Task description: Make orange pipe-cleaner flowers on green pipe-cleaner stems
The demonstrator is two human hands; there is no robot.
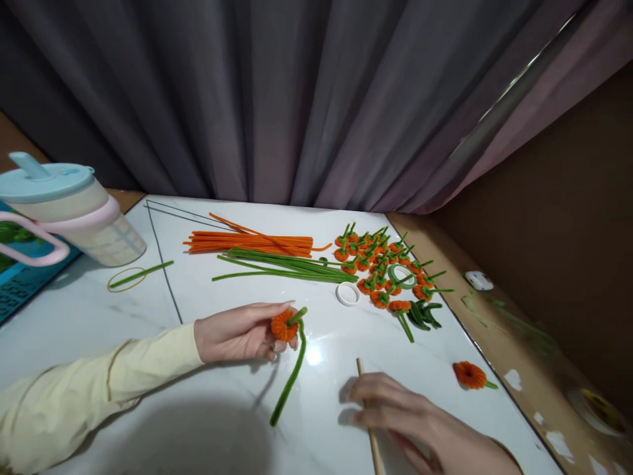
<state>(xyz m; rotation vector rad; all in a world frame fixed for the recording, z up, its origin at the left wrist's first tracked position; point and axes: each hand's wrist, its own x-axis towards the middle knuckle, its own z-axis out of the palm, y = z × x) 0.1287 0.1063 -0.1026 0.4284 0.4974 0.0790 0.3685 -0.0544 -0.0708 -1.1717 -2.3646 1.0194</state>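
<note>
A small orange pipe-cleaner pumpkin (pixel 284 326) is pinched in my left hand (pixel 242 333), its fingers closed around it. From its top rises a short green stem, and a longer green pipe cleaner (pixel 291 381) hangs from there, curving down over the table. My right hand (pixel 403 415) is over a thin wooden stick (pixel 374 450) at the front, fingers stretched out and apart across it. Whether the fingertips touch the stick is hard to tell. Farther back, a bundle of orange pipe cleaners (pixel 252 243) lies behind green pipe cleaners (pixel 291 267).
Many finished pumpkins (pixel 380 299) crowd the right back, around a green tape roll (pixel 403 276). A white ring (pixel 348 294) and dark green curled pieces (pixel 424 315) lie nearby. One pumpkin (pixel 469 375) sits near the right edge. A lidded cup (pixel 93 224) stands at left.
</note>
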